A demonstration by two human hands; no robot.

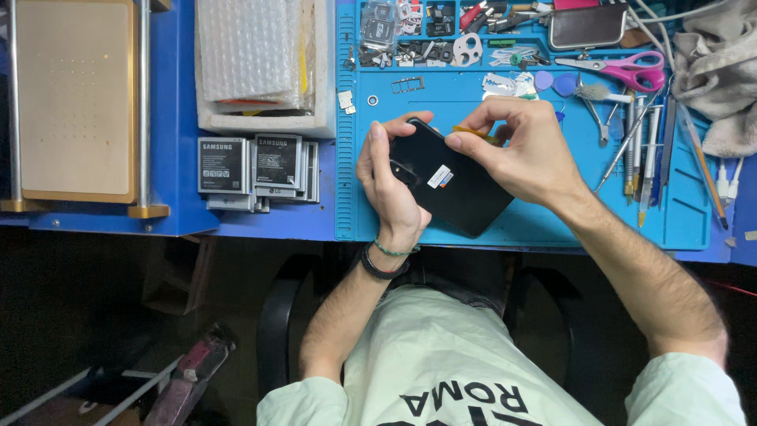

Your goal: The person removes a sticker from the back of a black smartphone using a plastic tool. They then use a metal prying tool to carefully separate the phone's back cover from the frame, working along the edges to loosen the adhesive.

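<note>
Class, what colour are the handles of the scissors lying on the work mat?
Pink, seen in the head view: scissors on the blue mat.

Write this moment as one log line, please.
left hand: holds black phone | right hand: pinches orange pick at phone edge | under: blue mat

Bright, even overhead light floods the blue work mat [520, 221] from nine to three o'clock, with only soft shadows. Below the bench edge, from four to eight o'clock, everything sinks into darkness. Focus stays sharp throughout; straight edges bow slightly at the frame's margins.
</note>
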